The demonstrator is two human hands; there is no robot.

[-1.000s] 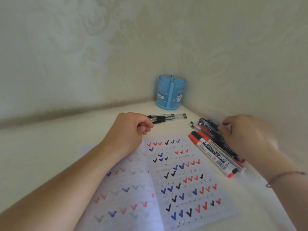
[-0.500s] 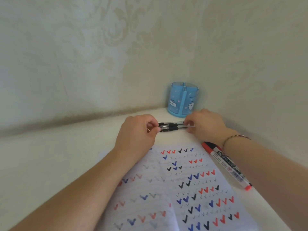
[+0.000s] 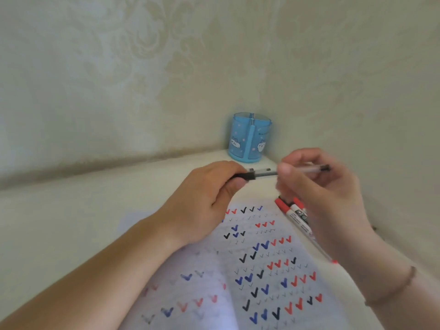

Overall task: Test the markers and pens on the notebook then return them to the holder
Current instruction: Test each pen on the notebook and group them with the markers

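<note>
A clear pen [image 3: 266, 173] is pinched at its black cap by the left hand [image 3: 209, 198] and at its barrel by the right hand [image 3: 319, 194], above the notebook [image 3: 262, 270].

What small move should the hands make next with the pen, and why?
Probably pull the cap off. The left hand holds the black cap end of the pen, the right hand grips its clear barrel, and the notebook lies open just below.
</note>
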